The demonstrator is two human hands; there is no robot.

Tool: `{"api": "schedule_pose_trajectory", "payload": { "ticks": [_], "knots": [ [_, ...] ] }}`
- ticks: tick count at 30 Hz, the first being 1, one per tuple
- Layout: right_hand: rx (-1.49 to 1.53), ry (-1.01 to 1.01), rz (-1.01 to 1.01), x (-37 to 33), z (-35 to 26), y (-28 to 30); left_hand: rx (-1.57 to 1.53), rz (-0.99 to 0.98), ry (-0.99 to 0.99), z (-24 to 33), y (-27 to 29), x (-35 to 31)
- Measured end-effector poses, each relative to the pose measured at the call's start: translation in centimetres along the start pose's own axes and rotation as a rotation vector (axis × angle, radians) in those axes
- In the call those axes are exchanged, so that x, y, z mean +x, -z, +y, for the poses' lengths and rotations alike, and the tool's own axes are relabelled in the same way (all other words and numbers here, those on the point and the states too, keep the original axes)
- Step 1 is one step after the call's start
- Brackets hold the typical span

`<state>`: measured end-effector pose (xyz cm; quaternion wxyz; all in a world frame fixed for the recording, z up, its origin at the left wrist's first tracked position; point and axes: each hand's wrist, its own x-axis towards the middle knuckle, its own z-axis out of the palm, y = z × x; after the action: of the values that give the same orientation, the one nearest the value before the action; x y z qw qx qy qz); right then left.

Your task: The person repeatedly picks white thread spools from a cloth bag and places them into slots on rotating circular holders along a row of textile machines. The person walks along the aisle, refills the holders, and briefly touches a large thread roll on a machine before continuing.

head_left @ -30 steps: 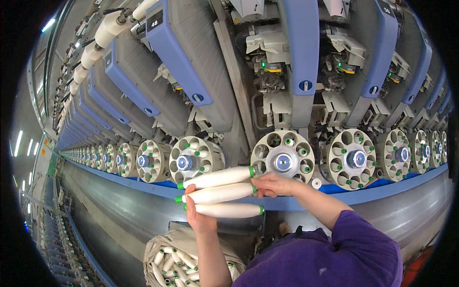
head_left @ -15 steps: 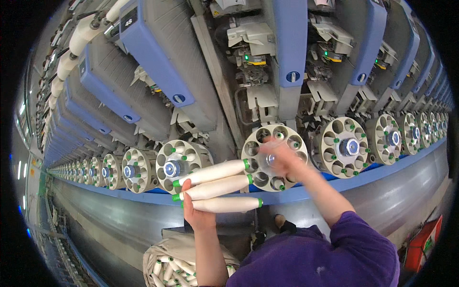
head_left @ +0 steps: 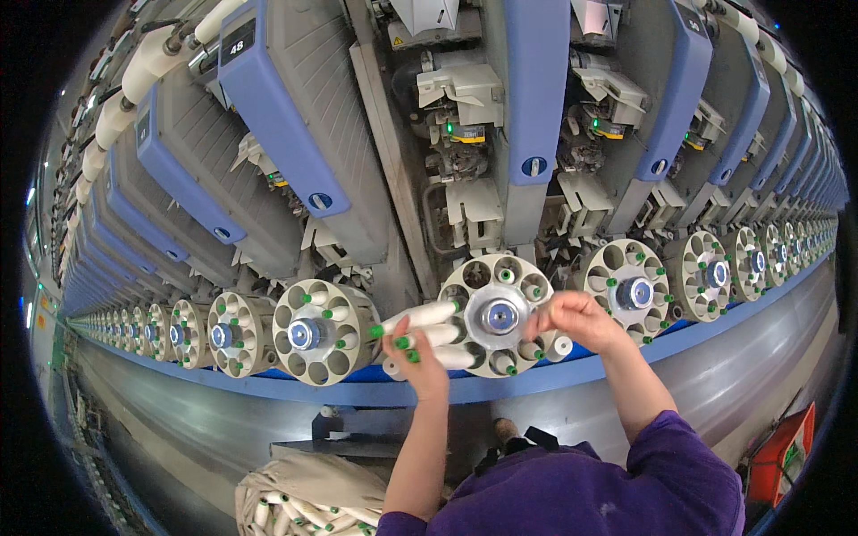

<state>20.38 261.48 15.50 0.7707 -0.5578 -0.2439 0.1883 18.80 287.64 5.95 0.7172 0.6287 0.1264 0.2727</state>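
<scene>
My left hand point(head_left: 422, 366) is closed around the green-tipped ends of three white yarn bobbins point(head_left: 427, 316), fanned out to the right. Their far ends reach the left side of a round cream bobbin magazine point(head_left: 458, 275); whether they sit inside its holes, I cannot tell. A blue and silver hub point(head_left: 499, 315) fills the magazine's middle, and some holes around it hold green-tipped bobbins. At the magazine's right edge is my right hand point(head_left: 579, 320), fingers curled together. What it pinches, if anything, is too small to make out.
More round magazines stand along a blue rail, one at left point(head_left: 323, 288) and one at right point(head_left: 623, 247). Grey and blue winding units point(head_left: 534, 116) rise behind them. Below left lies a cloth-lined container point(head_left: 344, 473) of bobbins; a red bin point(head_left: 782, 460) stands lower right.
My left hand has moved right and up, bringing the bobbins against the magazine's left side. My right hand has moved from over the magazine's middle to its right edge, fingers now curled.
</scene>
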Motion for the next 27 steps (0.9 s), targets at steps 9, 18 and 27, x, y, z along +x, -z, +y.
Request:
{"api": "schedule_pose_trajectory", "payload": {
  "ticks": [9,18,27],
  "knots": [
    [0.253,0.148,-0.339,1.3,-5.2,-3.0,0.239,-0.722,-0.285,0.6,-4.4,-2.1],
    [-0.491,-0.381,-0.428,5.8,5.1,-1.6,-0.328,-0.683,0.353,9.5,-2.4,0.2],
    [-1.050,-0.272,-0.237,5.6,5.3,5.2,0.661,-0.656,0.288,2.5,3.3,-0.2]
  ]
}}
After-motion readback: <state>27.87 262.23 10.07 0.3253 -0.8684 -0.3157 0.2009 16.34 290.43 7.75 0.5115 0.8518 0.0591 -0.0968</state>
